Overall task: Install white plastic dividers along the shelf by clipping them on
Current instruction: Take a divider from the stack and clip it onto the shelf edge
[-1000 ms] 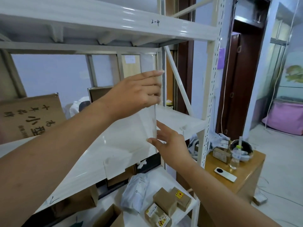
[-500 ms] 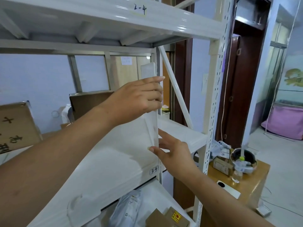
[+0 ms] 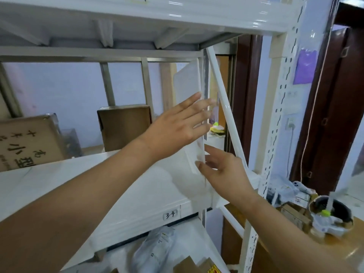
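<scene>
While your left hand [image 3: 173, 127] lies flat against the near face of the white plastic divider [image 3: 188, 85], fingers spread and released rather than curled around anything, the panel stands upright at the right end of the shelf [image 3: 102, 186], just beside the rear upright and the slanted white brace [image 3: 226, 115]. Your open palm is placed there to steady the sheet from one side so it stays vertical while its lower edge meets the shelf. Your right hand [image 3: 222, 170] sits lower, at the front edge of the divider, with fingers open and only the thumb and fingertips touching the plastic; this placement suits guiding the bottom edge toward the front lip, where the clip would engage. Whether the clip has already seated on the lip cannot be told, because your right hand and the translucent plastic hide that joint. Judge the divider as positioned but not confirmed fastened; press down at the front edge and check for a firm hold. Note the handwritten label [image 3: 171, 214] on the front lip of this shelf, which reads "3-4". On the left end of the shelf, a cardboard box [image 3: 23, 142] carries large printed Chinese characters, of which "小型" is legible; a second brown box [image 3: 124, 127] stands at the back edge and shows no writing. Packets on the lower shelf are too blurred to read.
</scene>
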The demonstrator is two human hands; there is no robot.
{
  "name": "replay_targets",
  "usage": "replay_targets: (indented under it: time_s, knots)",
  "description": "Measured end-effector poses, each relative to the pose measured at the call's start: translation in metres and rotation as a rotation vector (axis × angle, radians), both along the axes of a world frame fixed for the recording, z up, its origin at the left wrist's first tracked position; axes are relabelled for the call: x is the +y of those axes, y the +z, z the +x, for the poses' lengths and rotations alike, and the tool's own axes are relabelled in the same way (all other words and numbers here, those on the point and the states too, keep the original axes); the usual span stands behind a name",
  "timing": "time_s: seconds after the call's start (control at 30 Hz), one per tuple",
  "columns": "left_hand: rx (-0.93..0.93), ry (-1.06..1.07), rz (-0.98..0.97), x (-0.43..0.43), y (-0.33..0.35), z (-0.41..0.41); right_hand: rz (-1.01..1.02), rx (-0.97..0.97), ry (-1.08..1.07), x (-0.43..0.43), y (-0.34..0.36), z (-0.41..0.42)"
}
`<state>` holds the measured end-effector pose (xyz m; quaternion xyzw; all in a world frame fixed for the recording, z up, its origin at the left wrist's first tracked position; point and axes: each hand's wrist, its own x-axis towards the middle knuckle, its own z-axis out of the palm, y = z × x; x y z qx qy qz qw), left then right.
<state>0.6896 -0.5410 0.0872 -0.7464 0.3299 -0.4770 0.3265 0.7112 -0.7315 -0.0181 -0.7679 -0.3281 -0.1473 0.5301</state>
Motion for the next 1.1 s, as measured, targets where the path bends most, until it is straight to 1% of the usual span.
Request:
replay_targets:
  time_s: [0.2,0.43,0.67,0.77,1.0,1.07,1.1]
  knots:
    - [-0.054,0.095,-0.005,-0.03,0.01,0.009,-0.067,-0.005,0.094,-0.027,0.012,0.031]
    - [-0.028,0.215,0.016,-0.065,0.017,0.014,-0.038,0.045,0.23,-0.044,0.011,0.051]
    - [-0.041,0.306,0.043,-0.08,0.014,0.019,-0.033,0.032,0.221,-0.052,0.005,0.061]
    - [-0.037,0.307,0.066,-0.081,0.012,0.022,-0.056,-0.002,0.197,-0.052,0.0,0.061]
    - [-0.054,0.281,0.07,-0.081,0.01,0.024,-0.037,0.033,0.17,-0.055,-0.004,0.062]
    - [-0.053,0.28,0.037,-0.081,0.008,0.023,-0.062,-0.009,0.158,-0.054,-0.003,0.062]
    - [-0.047,0.29,0.014,-0.081,0.007,0.022,-0.09,-0.072,0.141,-0.053,-0.003,0.062]
